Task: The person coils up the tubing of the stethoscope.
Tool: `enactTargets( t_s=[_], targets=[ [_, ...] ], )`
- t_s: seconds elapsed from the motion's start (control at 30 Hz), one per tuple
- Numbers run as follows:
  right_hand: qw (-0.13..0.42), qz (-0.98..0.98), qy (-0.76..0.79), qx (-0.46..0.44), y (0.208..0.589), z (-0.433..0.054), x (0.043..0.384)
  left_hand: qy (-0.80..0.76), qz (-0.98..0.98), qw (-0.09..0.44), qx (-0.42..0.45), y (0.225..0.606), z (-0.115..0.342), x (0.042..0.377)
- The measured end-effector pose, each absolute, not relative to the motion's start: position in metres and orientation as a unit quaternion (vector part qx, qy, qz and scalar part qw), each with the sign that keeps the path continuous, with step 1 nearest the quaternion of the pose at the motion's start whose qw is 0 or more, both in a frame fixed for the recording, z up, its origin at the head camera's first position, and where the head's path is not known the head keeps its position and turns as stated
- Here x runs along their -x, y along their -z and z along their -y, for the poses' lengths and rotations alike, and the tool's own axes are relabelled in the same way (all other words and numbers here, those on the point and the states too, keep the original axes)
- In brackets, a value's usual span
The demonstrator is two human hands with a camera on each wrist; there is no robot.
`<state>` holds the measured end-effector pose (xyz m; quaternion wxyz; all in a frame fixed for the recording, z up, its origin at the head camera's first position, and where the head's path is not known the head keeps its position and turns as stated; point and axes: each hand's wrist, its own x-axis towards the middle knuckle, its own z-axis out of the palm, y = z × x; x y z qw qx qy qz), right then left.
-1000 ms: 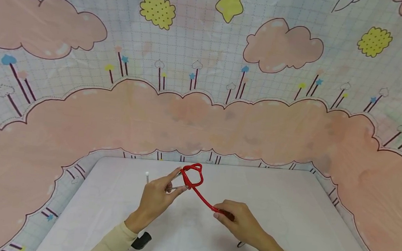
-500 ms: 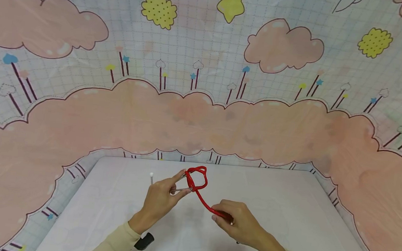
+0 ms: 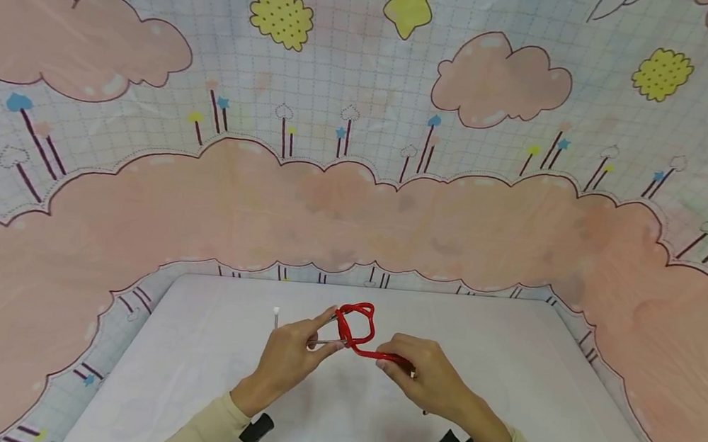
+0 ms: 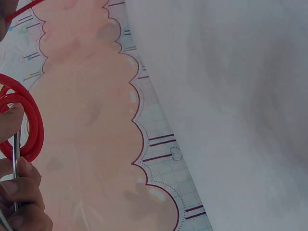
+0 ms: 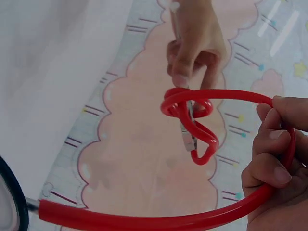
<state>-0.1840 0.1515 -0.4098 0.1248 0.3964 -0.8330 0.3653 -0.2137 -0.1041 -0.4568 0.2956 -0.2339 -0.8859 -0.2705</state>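
Observation:
My left hand (image 3: 290,350) grips the metal ear tubes (image 3: 324,342) of a stethoscope, whose white ear tip (image 3: 276,310) sticks up behind that hand. Its red tubing (image 3: 373,329) is looped and crossed around the metal end beyond my left fingertips. Farther along, my right hand (image 3: 429,370) holds the tubing between thumb and curled fingers. In the right wrist view the tubing runs on from this hand to the dark-rimmed chest piece (image 5: 20,195) at the lower left. The left wrist view catches my left fingers (image 4: 21,192) round a metal tube, beside red coils (image 4: 34,120).
Both hands are over a white table (image 3: 192,305). A cloth backdrop (image 3: 393,218) printed with pink clouds and stars rises behind its far edge. Black bands (image 3: 257,429) show by the cream sleeves (image 3: 206,424).
My left hand has moved right and slightly down, bringing the red loops closer to my right hand. The right hand has risen a little, and the tubing between them now lies flatter.

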Motion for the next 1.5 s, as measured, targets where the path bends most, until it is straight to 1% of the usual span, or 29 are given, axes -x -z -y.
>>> enactTargets(
  t_s=[0.33,0.9,1.2,1.5],
  targets=[
    [0.164,0.825,-0.356,-0.407,0.396,-0.151,0.193,0.272,0.877,0.291,0.268,0.453,0.099,0.206],
    [0.185,0.823,-0.339,-0.415,0.383,-0.152,0.207,0.274,0.868,0.266,0.317,0.446,0.094,0.191],
    [0.16,0.812,-0.346,-0.442,0.383,-0.152,0.218,0.273,0.848,0.258,0.374,0.443,0.097,0.187],
    [0.106,0.799,-0.364,-0.468,0.387,-0.153,0.222,0.274,0.819,0.257,0.435,0.441,0.102,0.188]
  ],
)
